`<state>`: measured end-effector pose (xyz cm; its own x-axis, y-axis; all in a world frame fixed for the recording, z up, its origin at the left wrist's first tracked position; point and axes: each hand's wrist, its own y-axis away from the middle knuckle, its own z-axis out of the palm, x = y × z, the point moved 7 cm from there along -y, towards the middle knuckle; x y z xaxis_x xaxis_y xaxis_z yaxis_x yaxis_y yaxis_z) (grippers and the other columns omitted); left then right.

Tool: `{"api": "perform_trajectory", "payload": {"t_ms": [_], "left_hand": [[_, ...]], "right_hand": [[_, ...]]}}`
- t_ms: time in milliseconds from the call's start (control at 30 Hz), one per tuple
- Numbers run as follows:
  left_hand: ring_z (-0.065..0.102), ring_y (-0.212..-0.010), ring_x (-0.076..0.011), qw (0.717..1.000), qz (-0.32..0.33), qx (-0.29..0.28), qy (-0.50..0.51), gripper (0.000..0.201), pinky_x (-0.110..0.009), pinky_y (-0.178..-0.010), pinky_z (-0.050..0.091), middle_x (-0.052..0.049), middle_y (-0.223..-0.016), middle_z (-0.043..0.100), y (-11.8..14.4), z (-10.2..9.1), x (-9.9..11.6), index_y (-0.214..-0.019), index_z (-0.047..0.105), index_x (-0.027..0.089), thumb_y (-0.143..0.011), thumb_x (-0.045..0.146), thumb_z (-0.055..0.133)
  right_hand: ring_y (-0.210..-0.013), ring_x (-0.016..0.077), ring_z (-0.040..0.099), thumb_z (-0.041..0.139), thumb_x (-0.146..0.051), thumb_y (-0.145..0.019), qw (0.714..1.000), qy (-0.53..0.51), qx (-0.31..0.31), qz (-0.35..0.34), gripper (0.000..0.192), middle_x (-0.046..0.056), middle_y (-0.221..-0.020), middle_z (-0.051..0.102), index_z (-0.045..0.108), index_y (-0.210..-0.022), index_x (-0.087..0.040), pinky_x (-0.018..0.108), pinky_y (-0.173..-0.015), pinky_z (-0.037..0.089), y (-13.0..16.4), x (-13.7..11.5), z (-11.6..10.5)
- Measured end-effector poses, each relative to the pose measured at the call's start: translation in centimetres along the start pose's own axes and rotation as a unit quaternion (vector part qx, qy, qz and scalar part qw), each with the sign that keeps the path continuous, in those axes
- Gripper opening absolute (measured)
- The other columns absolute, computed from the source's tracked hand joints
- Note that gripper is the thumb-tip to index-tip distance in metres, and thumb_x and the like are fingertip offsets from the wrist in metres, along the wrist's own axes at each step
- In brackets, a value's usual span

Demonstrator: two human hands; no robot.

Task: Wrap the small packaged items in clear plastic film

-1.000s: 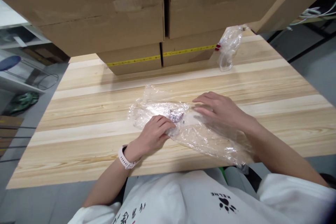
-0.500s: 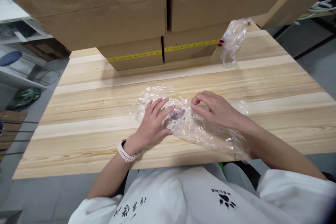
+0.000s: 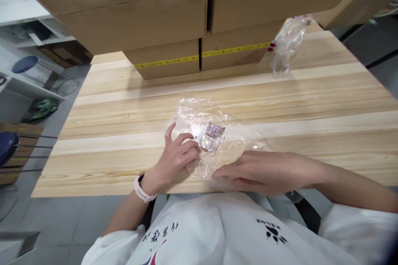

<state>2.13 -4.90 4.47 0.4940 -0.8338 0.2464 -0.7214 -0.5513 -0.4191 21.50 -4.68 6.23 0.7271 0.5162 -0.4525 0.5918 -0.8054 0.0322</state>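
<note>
A crumpled clear plastic bag (image 3: 199, 112) lies spread on the wooden table, close to its front edge. In the middle of it shows a small flat packet (image 3: 215, 130) with a pinkish printed part and a paler part below. My left hand (image 3: 178, 155) is at the packet's left side, fingers curled onto the bag with the little finger raised. Its thumb is mostly hidden. Nearer to me, my right hand (image 3: 248, 172) is slightly blurred, fingers pressed together on the bag's near edge.
Large cardboard boxes (image 3: 133, 4) stand along the table's back, with a yellow tape strip (image 3: 174, 61) across the lower ones. Another clear plastic bag (image 3: 287, 45) with a red mark lies at the back right. Blue stools (image 3: 25, 64) are on the floor at left.
My right hand has come down toward me, to the bag's near edge. My left fingers have drawn back from over the packet and curled, so more of the packet shows.
</note>
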Motion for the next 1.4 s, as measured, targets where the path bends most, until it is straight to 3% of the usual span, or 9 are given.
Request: {"api": "perform_trajectory", "payload": {"t_ms": [167,267,400,533,667,767,900,1200,1400], "left_hand": [[0.056,-0.086,-0.0193,0.998,-0.045,-0.027,0.015,0.019,-0.059,-0.117,0.019,0.002,-0.079,0.069,2.7,0.4,0.3,-0.083,0.065,0.023,-0.085,0.006,0.057],[0.055,-0.083,-0.0184,0.998,-0.049,-0.013,0.042,0.025,-0.059,-0.115,0.02,0.002,-0.077,0.068,3.5,0.7,0.7,-0.085,0.068,0.025,-0.085,0.004,0.055],[0.054,-0.083,-0.0183,0.997,-0.051,-0.013,0.053,0.026,-0.058,-0.116,0.022,0.001,-0.078,0.066,3.8,1.4,0.9,-0.086,0.07,0.025,-0.089,0.005,0.054],[0.055,-0.083,-0.0178,0.996,-0.061,-0.014,0.067,0.023,-0.056,-0.116,0.028,-0.001,-0.081,0.066,4.1,1.8,0.7,-0.089,0.071,0.025,-0.093,0.01,0.054],[0.054,-0.083,-0.0179,0.994,-0.066,-0.002,0.09,0.024,-0.055,-0.114,0.034,-0.001,-0.081,0.065,4.2,2.0,0.5,-0.091,0.072,0.025,-0.093,0.009,0.053],[0.054,-0.083,-0.0175,0.992,-0.07,0.006,0.103,0.024,-0.054,-0.113,0.036,-0.001,-0.08,0.064,4.1,2.2,0.4,-0.089,0.072,0.024,-0.093,0.009,0.054],[0.055,-0.082,-0.0169,0.991,-0.078,0.013,0.112,0.022,-0.053,-0.111,0.039,-0.001,-0.08,0.065,4.1,2.4,0.3,-0.089,0.072,0.024,-0.095,0.01,0.055],[0.056,-0.08,-0.0156,0.989,-0.084,0.017,0.121,0.02,-0.049,-0.11,0.042,0.0,-0.08,0.065,4.2,2.5,0.0,-0.086,0.072,0.024,-0.095,0.013,0.058],[0.056,-0.081,-0.0156,0.987,-0.089,0.023,0.131,0.021,-0.049,-0.112,0.042,0.0,-0.08,0.064,4.5,2.7,-0.2,-0.086,0.073,0.024,-0.095,0.013,0.058]], "right_hand": [[-0.066,0.0184,0.057,0.04,-0.033,-0.105,0.997,0.05,-0.053,-0.025,0.03,0.004,-0.076,0.068,0.067,-0.097,-0.023,0.03,-0.066,0.032,-0.9,0.1,-0.7],[-0.073,0.0186,0.059,0.04,-0.024,-0.105,0.993,0.108,-0.033,-0.039,0.027,0.006,-0.088,0.071,0.066,-0.099,-0.02,0.03,-0.064,0.031,-3.2,-0.7,-0.3],[-0.097,0.0275,0.059,0.057,-0.036,-0.101,0.979,0.179,-0.047,-0.08,0.021,0.014,-0.108,0.069,0.062,-0.106,-0.016,0.033,-0.071,0.041,-6.2,-3.2,3.9],[-0.096,0.0274,0.057,0.054,-0.021,-0.099,0.981,0.164,-0.059,-0.08,0.008,0.014,-0.107,0.066,0.058,-0.104,-0.016,0.038,-0.078,0.044,-7.0,-3.5,6.4],[-0.087,0.0215,0.056,0.049,-0.026,-0.101,0.999,0.009,-0.006,-0.049,0.008,0.008,-0.103,0.065,0.054,-0.102,-0.02,0.033,-0.073,0.043,-6.6,-1.2,3.8],[-0.1,0.0255,0.057,0.05,-0.031,-0.1,0.998,-0.002,0.057,-0.001,0.021,0.01,-0.114,0.064,0.055,-0.118,-0.02,0.037,-0.082,0.045,-6.6,1.6,2.1],[-0.112,0.0308,0.054,0.043,-0.038,-0.105,0.999,0.041,0.013,-0.013,0.038,0.011,-0.132,0.06,0.05,-0.141,-0.029,0.044,-0.09,0.047,-7.0,3.3,3.8],[-0.104,0.0252,0.059,0.053,-0.023,-0.098,0.995,-0.023,-0.066,-0.066,0.031,0.01,-0.124,0.059,0.062,-0.127,-0.03,0.037,-0.082,0.051,-7.9,2.9,5.1],[-0.099,0.025,0.06,0.054,-0.025,-0.098,0.997,-0.046,0.059,0.037,0.024,0.009,-0.12,0.062,0.063,-0.12,-0.025,0.041,-0.085,0.051,-8.1,5.2,0.7]]}}
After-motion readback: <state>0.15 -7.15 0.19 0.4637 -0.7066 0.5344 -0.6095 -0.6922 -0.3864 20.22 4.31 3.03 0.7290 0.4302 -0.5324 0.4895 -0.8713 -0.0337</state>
